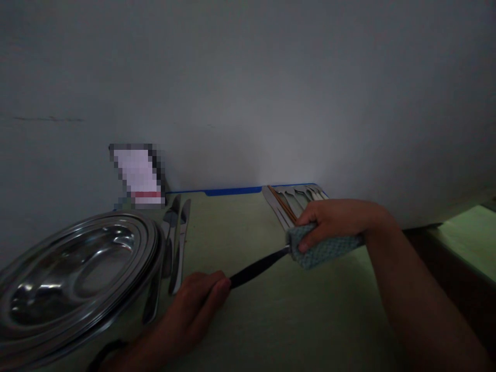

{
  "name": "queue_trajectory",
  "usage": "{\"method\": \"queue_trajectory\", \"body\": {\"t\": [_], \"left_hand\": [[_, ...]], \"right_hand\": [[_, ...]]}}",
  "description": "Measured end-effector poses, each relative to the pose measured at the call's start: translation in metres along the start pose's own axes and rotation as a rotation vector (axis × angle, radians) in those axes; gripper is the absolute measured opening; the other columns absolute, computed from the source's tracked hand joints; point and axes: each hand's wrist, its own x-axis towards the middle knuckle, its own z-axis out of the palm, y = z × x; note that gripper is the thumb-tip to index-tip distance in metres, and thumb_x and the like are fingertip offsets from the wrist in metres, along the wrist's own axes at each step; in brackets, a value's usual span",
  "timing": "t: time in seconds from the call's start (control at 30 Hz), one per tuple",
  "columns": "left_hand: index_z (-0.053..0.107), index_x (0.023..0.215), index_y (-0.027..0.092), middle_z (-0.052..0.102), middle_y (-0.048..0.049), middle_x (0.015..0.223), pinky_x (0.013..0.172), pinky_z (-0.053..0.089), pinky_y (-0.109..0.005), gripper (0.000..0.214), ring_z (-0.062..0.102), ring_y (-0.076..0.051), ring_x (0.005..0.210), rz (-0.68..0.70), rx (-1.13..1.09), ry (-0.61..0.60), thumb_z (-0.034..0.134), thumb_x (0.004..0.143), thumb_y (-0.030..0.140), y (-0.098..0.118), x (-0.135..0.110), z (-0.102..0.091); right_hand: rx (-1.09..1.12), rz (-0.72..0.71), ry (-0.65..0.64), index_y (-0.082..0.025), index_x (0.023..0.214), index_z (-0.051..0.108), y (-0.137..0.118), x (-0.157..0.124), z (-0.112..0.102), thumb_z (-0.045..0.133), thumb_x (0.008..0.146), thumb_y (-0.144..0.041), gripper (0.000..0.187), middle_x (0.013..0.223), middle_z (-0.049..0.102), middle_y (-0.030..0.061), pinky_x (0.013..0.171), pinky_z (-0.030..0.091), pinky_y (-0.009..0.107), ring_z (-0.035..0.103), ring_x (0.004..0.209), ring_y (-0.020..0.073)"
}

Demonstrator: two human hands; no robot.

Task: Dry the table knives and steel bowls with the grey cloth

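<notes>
My left hand (197, 305) is closed round the near end of a dark-handled utensil (258, 268), which runs up and to the right. My right hand (333, 219) grips a blue-green cloth (325, 250) folded round the utensil's far end, so that end is hidden. Both hands are over the pale green tabletop (271, 320).
A stack of shiny steel plates (73, 274) fills the left foreground. Table knives (176, 243) lie beside it. More cutlery with wooden chopsticks (290, 204) lies on a blue-edged mat by the white wall. A blurred-out box (137, 175) stands at the back left.
</notes>
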Motion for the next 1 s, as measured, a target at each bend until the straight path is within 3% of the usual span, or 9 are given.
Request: {"method": "queue_trajectory", "body": {"t": [0.1, 0.3, 0.43, 0.7, 0.87, 1.0], "left_hand": [[0.037, 0.059, 0.020, 0.037, 0.0068, 0.051, 0.044, 0.032, -0.020, 0.038, 0.043, -0.008, 0.043, -0.048, -0.053, -0.021, 0.029, 0.095, 0.026, -0.001, -0.001, -0.001], [0.038, 0.058, 0.019, 0.037, 0.0068, 0.052, 0.047, 0.032, -0.021, 0.040, 0.042, -0.008, 0.045, -0.110, -0.133, -0.127, 0.028, 0.095, 0.032, -0.002, 0.000, -0.001], [0.048, 0.066, 0.019, 0.048, 0.0051, 0.058, 0.055, 0.039, -0.022, 0.039, 0.052, -0.011, 0.053, -0.180, -0.095, -0.223, 0.029, 0.095, 0.034, -0.002, 0.002, 0.000], [0.049, 0.065, 0.018, 0.049, 0.0040, 0.057, 0.054, 0.039, -0.023, 0.041, 0.054, -0.011, 0.053, -0.165, -0.059, -0.239, 0.027, 0.096, 0.035, 0.001, 0.005, -0.002], [0.047, 0.065, 0.018, 0.050, 0.0039, 0.058, 0.056, 0.039, -0.023, 0.040, 0.053, -0.011, 0.054, -0.161, -0.033, -0.254, 0.027, 0.096, 0.035, 0.002, 0.004, -0.001], [0.048, 0.066, 0.019, 0.051, 0.0039, 0.059, 0.056, 0.039, -0.023, 0.039, 0.052, -0.011, 0.055, -0.122, 0.015, -0.237, 0.028, 0.095, 0.034, -0.001, 0.000, 0.001]], "right_hand": [[0.125, 0.096, 0.055, -0.020, 0.088, 0.072, 0.016, -0.015, -0.008, 0.064, 0.071, -0.052, 0.037, 0.079, 0.072, 0.0005, 0.056, 0.044, 0.023, 0.064, 0.067, 0.0160], [0.233, 0.095, 0.090, -0.020, 0.087, 0.072, 0.018, -0.028, -0.013, 0.061, 0.074, -0.048, 0.032, 0.079, 0.072, 0.0010, 0.060, 0.047, 0.024, 0.065, 0.067, 0.0158], [0.136, 0.117, 0.116, -0.019, 0.081, 0.072, 0.006, -0.020, -0.009, 0.061, 0.073, -0.052, 0.035, 0.072, 0.070, -0.0002, 0.054, 0.044, 0.023, 0.062, 0.061, 0.0145], [-0.154, 0.025, 0.044, -0.017, 0.071, 0.069, -0.021, -0.012, 0.002, 0.057, 0.076, -0.052, 0.037, 0.060, 0.064, -0.0010, 0.047, 0.034, 0.021, 0.057, 0.055, 0.0127], [-0.303, -0.007, 0.031, -0.016, 0.075, 0.071, -0.046, 0.007, 0.026, 0.056, 0.078, -0.048, 0.036, 0.066, 0.066, 0.0033, 0.049, 0.034, 0.023, 0.059, 0.059, 0.0140], [-0.442, -0.122, 0.006, -0.015, 0.084, 0.072, -0.064, 0.031, 0.050, 0.050, 0.081, -0.051, 0.042, 0.078, 0.070, 0.0110, 0.049, 0.033, 0.025, 0.062, 0.067, 0.0196]]}}
